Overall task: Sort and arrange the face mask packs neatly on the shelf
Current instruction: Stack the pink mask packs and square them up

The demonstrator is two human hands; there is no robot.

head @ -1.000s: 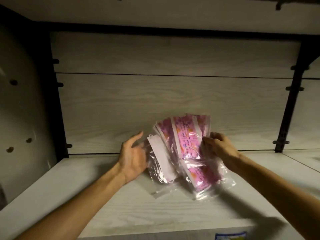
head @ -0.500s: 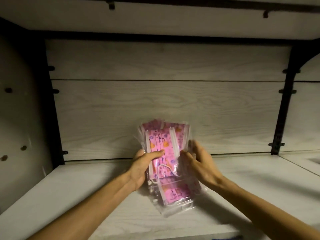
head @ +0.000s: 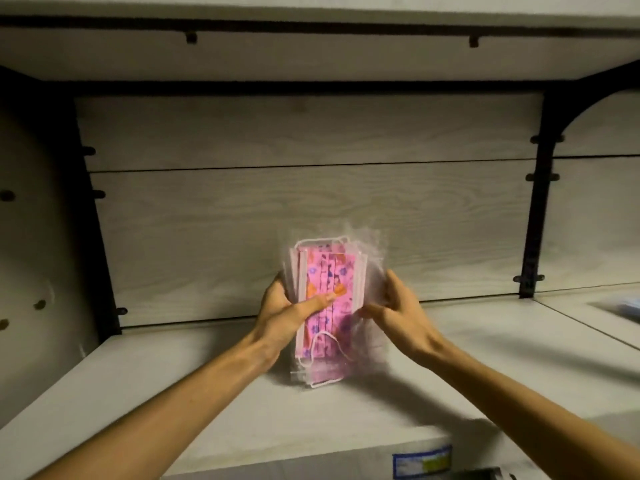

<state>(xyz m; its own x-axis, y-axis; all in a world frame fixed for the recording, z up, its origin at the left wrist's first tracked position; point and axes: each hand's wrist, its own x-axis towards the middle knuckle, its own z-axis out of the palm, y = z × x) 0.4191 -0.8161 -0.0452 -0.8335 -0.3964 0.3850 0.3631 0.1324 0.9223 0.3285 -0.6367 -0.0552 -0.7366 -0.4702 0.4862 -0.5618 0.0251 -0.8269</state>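
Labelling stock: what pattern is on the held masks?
Pink with purple and orange prints, seen in the head view on the mask packs.

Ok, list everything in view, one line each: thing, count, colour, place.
face mask packs: one bundle of several, exact count unclear, pink patterned masks in clear plastic, held upright at the middle of the shelf.
shelf: one, pale wood grain, under the bundle.
back panel: pale wood grain, behind the bundle.
black uprights: two, at the back left and back right.
label: one, blue and white, on the shelf's front edge.
bluish item: one, far right edge, too cut off to identify.
left hand: grips the bundle's left side, thumb across the front.
right hand: holds the bundle's right side.
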